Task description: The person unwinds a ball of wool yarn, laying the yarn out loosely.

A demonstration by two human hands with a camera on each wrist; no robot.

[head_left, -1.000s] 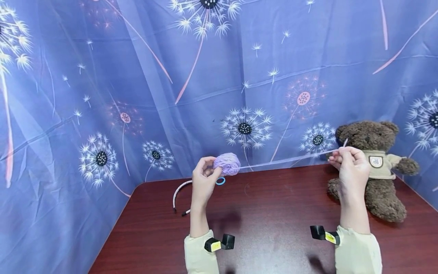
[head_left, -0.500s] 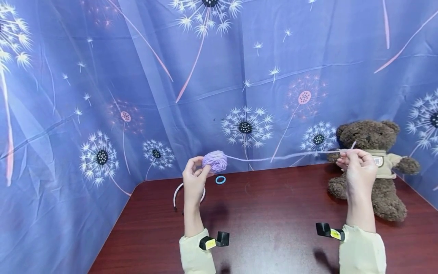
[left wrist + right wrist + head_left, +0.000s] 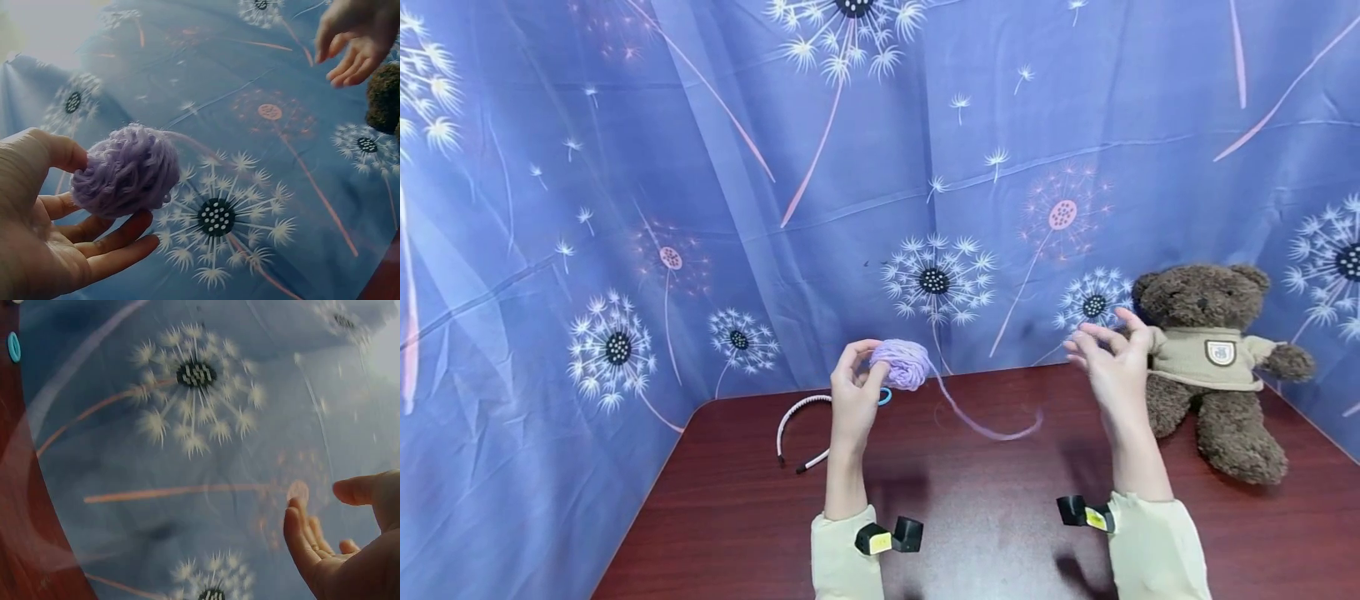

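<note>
My left hand [image 3: 854, 398] holds a ball of light purple yarn [image 3: 902, 364] between thumb and fingers, above the back of the table. In the left wrist view the thumb presses on top of the yarn ball [image 3: 128, 170] and the fingers lie beneath it. A loose yarn end [image 3: 981, 429] hangs from the ball and curves off to the right in the air. Over on the right my right hand [image 3: 1116, 371] is raised with its fingers spread, holding nothing. The right wrist view shows that hand [image 3: 344, 556] apart from the yarn, which is a blurred streak at left.
A brown teddy bear [image 3: 1206, 367] in a beige top sits at the table's back right. A white headband [image 3: 786, 425] and a blue ring [image 3: 885, 396] lie behind my left hand on the dark red table [image 3: 737, 533]. A blue dandelion-print curtain [image 3: 850, 250] hangs behind.
My right hand has let go of the yarn end and moved left. The strand, stretched between both hands before, now hangs loose. My left hand with the ball moved left, then back right.
</note>
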